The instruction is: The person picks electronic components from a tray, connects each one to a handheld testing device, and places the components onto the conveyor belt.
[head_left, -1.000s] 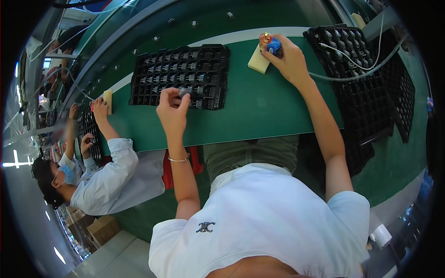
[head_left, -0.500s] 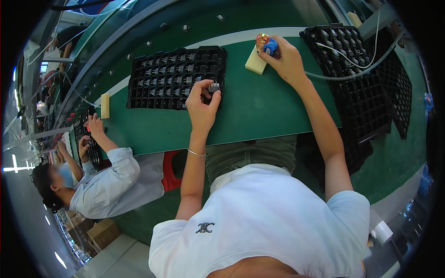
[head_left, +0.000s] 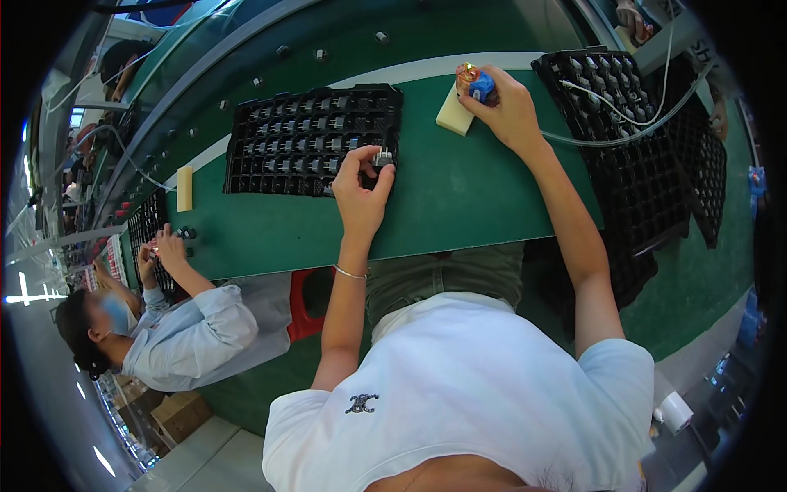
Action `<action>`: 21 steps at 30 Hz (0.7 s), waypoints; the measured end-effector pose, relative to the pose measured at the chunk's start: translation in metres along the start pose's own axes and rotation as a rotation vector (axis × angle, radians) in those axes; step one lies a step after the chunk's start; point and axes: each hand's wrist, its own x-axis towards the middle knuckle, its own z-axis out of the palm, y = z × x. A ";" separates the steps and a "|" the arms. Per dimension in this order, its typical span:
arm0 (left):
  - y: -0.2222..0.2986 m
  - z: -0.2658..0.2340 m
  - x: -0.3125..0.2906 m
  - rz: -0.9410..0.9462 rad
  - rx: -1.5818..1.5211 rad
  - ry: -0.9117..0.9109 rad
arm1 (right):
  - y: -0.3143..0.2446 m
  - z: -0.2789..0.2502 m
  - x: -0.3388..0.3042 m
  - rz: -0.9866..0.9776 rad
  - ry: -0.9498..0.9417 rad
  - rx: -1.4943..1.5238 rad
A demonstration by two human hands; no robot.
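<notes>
The left hand point(head_left: 361, 195) pinches a small grey part point(head_left: 383, 159) at the near right corner of a black tray point(head_left: 380, 97) holding rows of similar parts point(head_left: 314, 125), while the right hand point(head_left: 510, 108) grips a blue object point(head_left: 482, 85).

A masked co-worker point(head_left: 193, 340) is at left, with a red stool point(head_left: 303, 328) just beside and cardboard boxes point(head_left: 182, 416) behind; farther up that side lies a cream block point(head_left: 185, 189), and a white cylinder point(head_left: 675, 415) shows at lower right
</notes>
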 end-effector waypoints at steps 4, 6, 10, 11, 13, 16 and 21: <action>-0.001 0.002 0.001 0.029 -0.022 0.012 | 0.015 0.012 0.028 -0.105 0.018 -0.103; -0.001 0.003 0.002 0.032 -0.003 0.008 | 0.031 0.022 0.058 -0.077 0.077 -0.186; 0.000 0.002 0.003 -0.043 -0.084 -0.001 | 0.065 0.043 0.121 -0.038 0.087 -0.163; 0.001 0.001 0.004 -0.073 -0.111 -0.022 | 0.071 0.051 0.134 -0.017 0.102 -0.226; 0.001 -0.001 0.004 -0.085 -0.122 -0.030 | 0.082 0.062 0.149 -0.026 0.126 -0.285; 0.000 -0.002 0.004 -0.101 -0.175 -0.034 | 0.091 0.074 0.157 -0.016 0.120 -0.395; 0.000 -0.006 0.007 -0.154 -0.278 -0.031 | 0.083 0.061 0.155 -0.014 0.043 -0.304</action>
